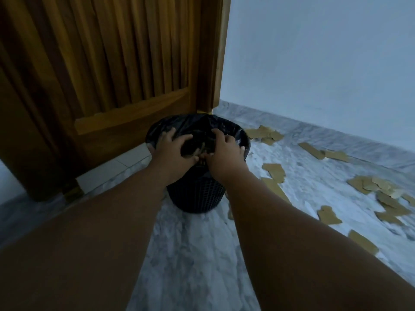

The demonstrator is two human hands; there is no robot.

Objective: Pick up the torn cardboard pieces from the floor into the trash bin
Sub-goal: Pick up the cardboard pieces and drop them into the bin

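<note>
The black mesh trash bin (197,196), lined with a black bag, stands on the floor by the door. Both my hands are over its opening. My left hand (173,151) has its fingers and thumb curled round a dark bunch of torn cardboard pieces (198,151). My right hand (224,153) grips the same bunch from the right, thumb against it and fingers curved over it. Several more torn cardboard pieces (275,171) lie scattered on the floor to the right of the bin, out to the far right (381,194).
A wooden louvred door (107,70) rises just behind the bin. A pale wall (325,63) with a grey marble skirting (336,135) runs along the right. The floor (193,254) is grey-white marble.
</note>
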